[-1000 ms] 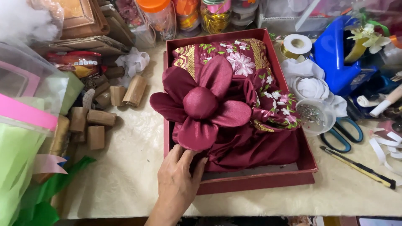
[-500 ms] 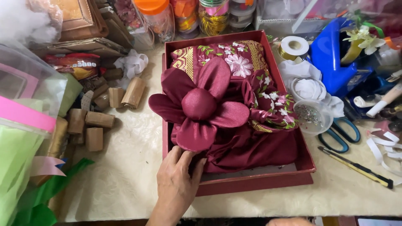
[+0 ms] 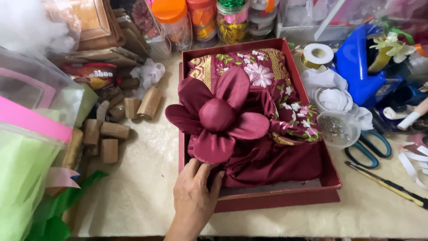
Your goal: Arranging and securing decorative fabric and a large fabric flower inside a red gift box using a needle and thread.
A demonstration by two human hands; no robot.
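Hand in view: your one visible hand [image 3: 194, 196] comes up from the bottom edge of the frame; from the thumb on its left it looks like your right, though that is a judgement. Your other hand is out of sight.
Hand state: fingers loosely extended and spread a little, not closed round anything; the fingertips [image 3: 206, 168] rest against the lowest petal of the fabric flower, pressing or tucking rather than gripping.
Flower: the maroon fabric flower [image 3: 217, 117] lies directly ahead of your fingertips, away from you, its round centre above the petal you touch.
Key relation: the flower sits on the near-left part of the folded cloth, so it lies straight up from your hand, touching at the bottom petal only.
Cloth: the folded maroon cloth [image 3: 272, 160] with its embroidered floral panel [image 3: 261, 73] runs away from you along the box's long axis.
Box: the red box [image 3: 330, 178] holds the cloth; your palm overlaps its near-left corner.
To the left: small wooden blocks [image 3: 109, 140] lie on the cream table covering [image 3: 138, 196], well apart from the hand.
To the right: a small clear dish [image 3: 339, 129], blue-handled scissors [image 3: 368, 149] and a ribbon roll [image 3: 317, 56] lie beyond the box.
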